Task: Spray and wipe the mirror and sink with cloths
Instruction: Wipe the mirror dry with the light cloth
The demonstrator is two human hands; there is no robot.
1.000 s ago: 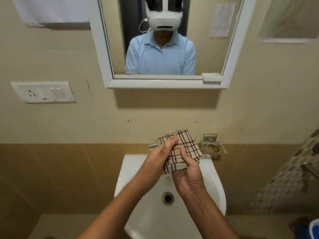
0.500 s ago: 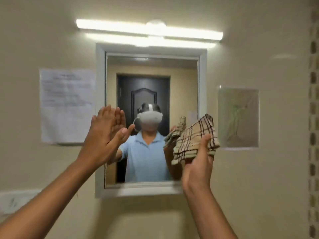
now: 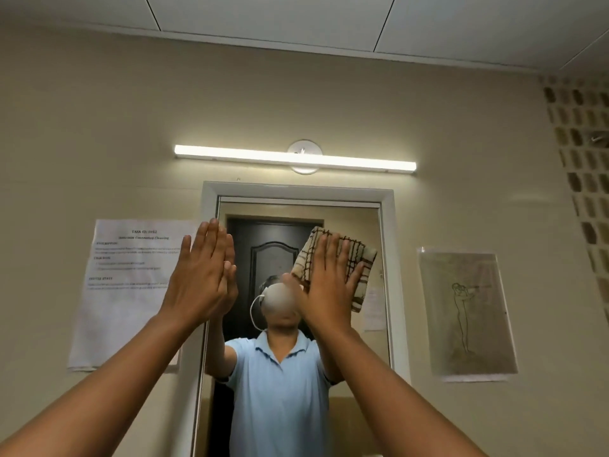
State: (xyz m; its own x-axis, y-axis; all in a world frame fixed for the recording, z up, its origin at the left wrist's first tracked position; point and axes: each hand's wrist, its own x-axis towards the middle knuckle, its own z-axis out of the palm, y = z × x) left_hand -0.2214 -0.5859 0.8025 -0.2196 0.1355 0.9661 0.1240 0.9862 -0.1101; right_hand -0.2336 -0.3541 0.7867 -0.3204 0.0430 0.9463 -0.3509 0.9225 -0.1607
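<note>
Covering much of the folded checked cloth [image 3: 354, 258], the right hand [image 3: 324, 288] presses it flat against the upper right of the mirror [image 3: 296, 225], fingers straight and close together. The cloth is beige with dark brown lines. The left hand [image 3: 202, 278] lies open on the mirror's left edge, fingers together. The sink is out of view.

Warm, fairly even lighting, mildly soft focus.
Light is cast by a tube lamp [image 3: 295, 158] at upper centre; straight lines are bowed near the frame edges.
</note>
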